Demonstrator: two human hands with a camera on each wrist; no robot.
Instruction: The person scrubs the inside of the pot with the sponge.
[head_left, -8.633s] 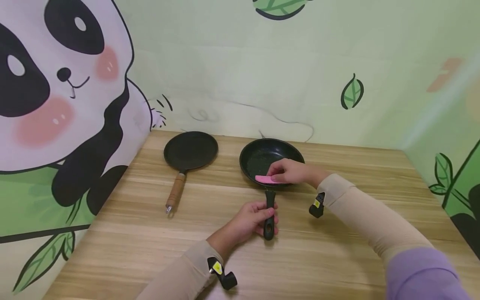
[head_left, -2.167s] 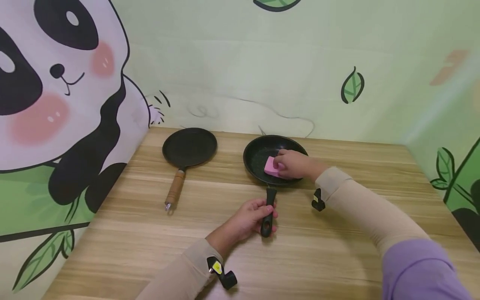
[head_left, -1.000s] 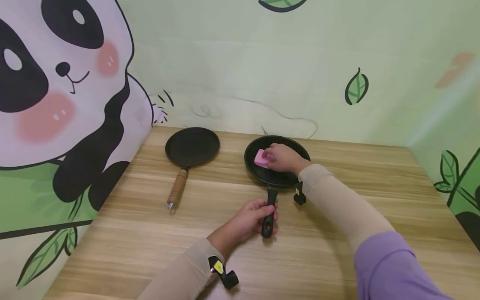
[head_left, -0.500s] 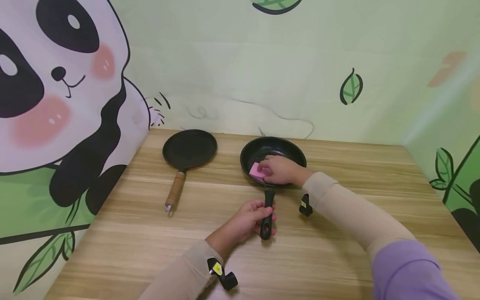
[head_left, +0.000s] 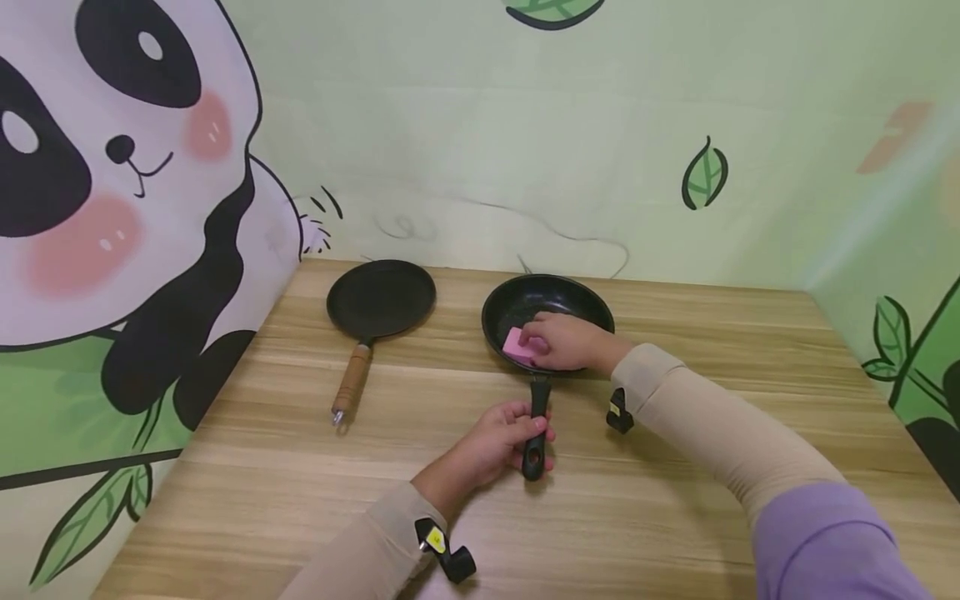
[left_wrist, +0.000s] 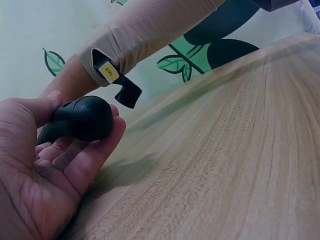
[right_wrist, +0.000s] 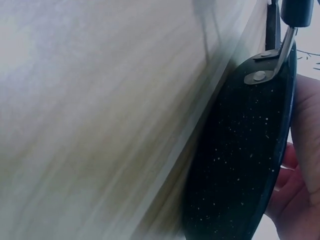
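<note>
A black frying pan (head_left: 525, 293) with a speckled coating sits on the wooden table, its handle (head_left: 535, 458) pointing toward me. My left hand (head_left: 498, 442) grips that handle, thumb on top and fingers beneath; the left wrist view shows the handle's rounded end (left_wrist: 90, 117) between thumb and fingers. Inside the pan, at the near left of its inner surface, my right hand (head_left: 566, 342) holds a pink sponge (head_left: 516, 346) with curled fingers. The pan's outer wall (right_wrist: 235, 150) fills much of the right wrist view and hides the sponge there.
To the left lies a flat black griddle pan (head_left: 381, 300) with a wooden handle (head_left: 352, 379). The wooden table (head_left: 637, 517) ends at a wall painted with a panda (head_left: 67, 167) and leaves. Each wrist carries a small black camera.
The right hand has moved the pink sponge about inside the pan, from the near rim to the middle, then leftward, then back to the near left. The left hand keeps its grip on the handle.
</note>
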